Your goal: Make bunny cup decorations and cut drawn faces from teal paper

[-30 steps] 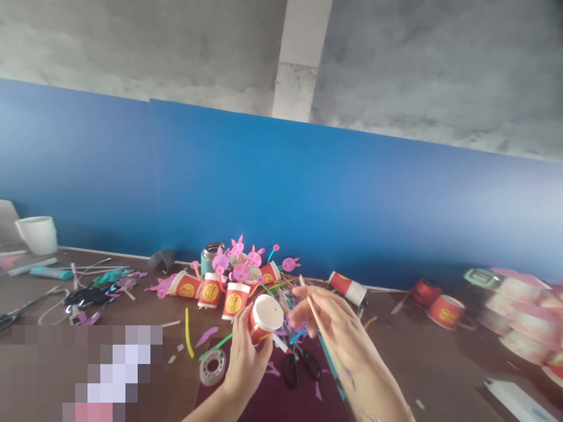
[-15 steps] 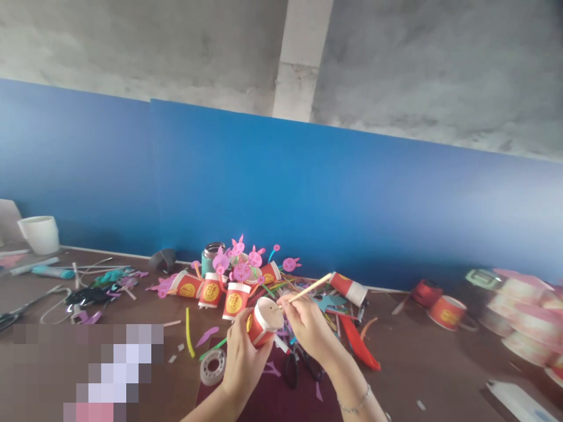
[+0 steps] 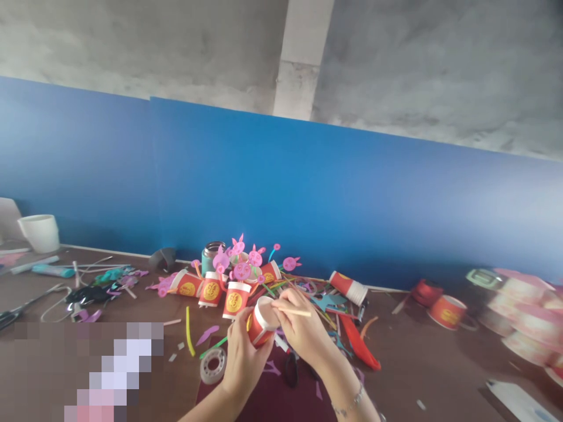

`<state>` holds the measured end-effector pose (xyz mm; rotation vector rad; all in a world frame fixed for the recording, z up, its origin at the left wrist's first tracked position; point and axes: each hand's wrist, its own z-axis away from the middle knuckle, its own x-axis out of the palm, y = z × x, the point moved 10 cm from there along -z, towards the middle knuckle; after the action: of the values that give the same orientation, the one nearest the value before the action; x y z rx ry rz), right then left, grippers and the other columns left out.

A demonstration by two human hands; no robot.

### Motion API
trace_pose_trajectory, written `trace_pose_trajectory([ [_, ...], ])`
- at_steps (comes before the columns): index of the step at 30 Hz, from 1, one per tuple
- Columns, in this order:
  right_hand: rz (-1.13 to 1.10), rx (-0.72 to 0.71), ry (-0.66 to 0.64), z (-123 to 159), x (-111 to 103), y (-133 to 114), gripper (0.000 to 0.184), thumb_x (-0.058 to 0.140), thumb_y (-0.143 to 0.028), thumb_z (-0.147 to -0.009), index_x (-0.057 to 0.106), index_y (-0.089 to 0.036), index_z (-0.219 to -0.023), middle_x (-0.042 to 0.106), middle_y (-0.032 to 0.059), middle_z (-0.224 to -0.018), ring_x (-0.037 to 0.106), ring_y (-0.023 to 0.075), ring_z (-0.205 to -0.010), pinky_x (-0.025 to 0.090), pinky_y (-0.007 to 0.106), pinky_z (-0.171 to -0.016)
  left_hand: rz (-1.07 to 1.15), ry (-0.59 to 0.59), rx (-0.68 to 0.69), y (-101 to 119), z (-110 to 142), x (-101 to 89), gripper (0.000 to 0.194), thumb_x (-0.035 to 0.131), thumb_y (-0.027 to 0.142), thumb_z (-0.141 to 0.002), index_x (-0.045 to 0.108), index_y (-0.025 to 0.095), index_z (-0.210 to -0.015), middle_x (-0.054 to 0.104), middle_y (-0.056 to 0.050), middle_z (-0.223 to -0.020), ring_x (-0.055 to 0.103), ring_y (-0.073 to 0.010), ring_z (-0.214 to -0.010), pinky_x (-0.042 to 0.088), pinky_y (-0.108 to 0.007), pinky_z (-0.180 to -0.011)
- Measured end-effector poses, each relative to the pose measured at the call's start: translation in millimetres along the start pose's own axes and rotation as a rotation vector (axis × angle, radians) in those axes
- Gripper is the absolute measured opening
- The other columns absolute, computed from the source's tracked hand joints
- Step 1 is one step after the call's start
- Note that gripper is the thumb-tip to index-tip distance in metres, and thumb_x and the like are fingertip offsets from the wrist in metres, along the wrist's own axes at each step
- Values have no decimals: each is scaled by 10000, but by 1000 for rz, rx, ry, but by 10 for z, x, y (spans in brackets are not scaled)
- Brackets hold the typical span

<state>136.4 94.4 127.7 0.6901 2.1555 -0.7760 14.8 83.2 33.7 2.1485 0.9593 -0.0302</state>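
Observation:
My left hand (image 3: 241, 347) is wrapped round a red and white paper cup (image 3: 265, 315), tilted with its white end towards my right hand. In the fingers of my right hand (image 3: 304, 330) is a thin pale wooden stick (image 3: 298, 312). Those fingers are at the white end of the cup; the stick's far tip is hidden by them. Just behind my hands stand red paper cups (image 3: 236, 300) with yellow emblems and pink rabbit-face cutouts (image 3: 241, 271). A roll of clear tape (image 3: 213, 366) lies left of my left wrist.
Dark-handled scissors (image 3: 291, 370) lie partly under my right forearm. Stacked cups (image 3: 349, 288) rest on their side among coloured scraps, near a red strip (image 3: 359, 346). A white cup (image 3: 39, 233) stands far left; pink-white containers (image 3: 523, 310) pile up on the right. A blue partition (image 3: 264, 187) runs behind.
My right hand has turned, swinging the stick's outer end down from pointing up and right to nearly level, and it looks shorter now. The left hand and cup have barely shifted.

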Motion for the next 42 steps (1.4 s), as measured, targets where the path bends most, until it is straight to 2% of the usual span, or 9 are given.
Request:
trace_pose_trajectory([
  [5,-278,101,-87,13,236,221,399,373,-292,-951,511,-208,-1315,537,138,-1274,469,252,-1224,383,440,-1017,127,8,-49,-55,5,1,515,660,294,-717,439,170,-1165,611,-138,-1067,629,-295,-963,518,-468,-820],
  [11,-470,204,-253,85,396,244,479,283,-418,-974,442,-203,-1371,517,114,-1346,403,215,-1305,237,399,-1120,336,-181,-185,-78,47,166,544,650,240,-710,393,181,-1186,609,-100,-1069,630,-255,-949,513,-433,-835],
  [16,-407,327,-201,113,309,375,543,358,-516,-933,431,-165,-1340,644,125,-1109,575,258,-1085,412,395,-943,540,-191,-259,-62,24,152,504,629,250,-752,390,187,-1191,618,-96,-1058,634,-221,-921,514,-378,-828],
  [19,-389,388,-98,118,162,622,429,310,-484,-951,570,-171,-1088,661,58,-857,617,202,-793,459,324,-741,594,-101,-321,-142,-21,54,470,633,292,-768,416,189,-1171,626,-93,-1028,637,-213,-891,524,-352,-791],
  [22,-327,463,-74,214,-46,1026,337,488,-482,-861,584,-173,-766,579,-6,-627,534,164,-589,412,278,-577,613,-31,-370,-221,-46,-10,473,629,349,-781,413,193,-1172,616,-93,-1035,634,-214,-908,527,-333,-771],
  [28,-356,706,158,635,-801,1717,387,581,-542,-757,663,-165,-734,587,23,-623,564,202,-660,453,308,-633,656,-28,-347,-217,-25,44,487,616,340,-790,385,218,-1201,596,-80,-1078,623,-192,-952,500,-340,-861],
  [31,-407,692,143,663,-940,1583,439,543,-564,-780,713,-166,-857,628,49,-688,570,206,-687,464,321,-672,560,-52,-304,-206,12,72,529,645,322,-764,386,212,-1212,592,-85,-1077,617,-205,-965,501,-356,-862],
  [36,-420,580,-132,522,-805,1037,286,603,-453,-765,717,-196,-818,641,14,-672,542,167,-618,444,281,-613,382,-38,-168,-129,-5,17,514,640,258,-747,407,193,-1201,577,-115,-1088,605,-246,-995,502,-400,-854],
  [42,-305,521,-92,480,-907,724,188,616,-347,-769,688,-192,-692,622,5,-597,541,152,-556,427,258,-543,343,-29,-98,-66,-52,-15,499,612,232,-761,398,194,-1209,565,-118,-1094,596,-264,-1027,497,-417,-863],
])
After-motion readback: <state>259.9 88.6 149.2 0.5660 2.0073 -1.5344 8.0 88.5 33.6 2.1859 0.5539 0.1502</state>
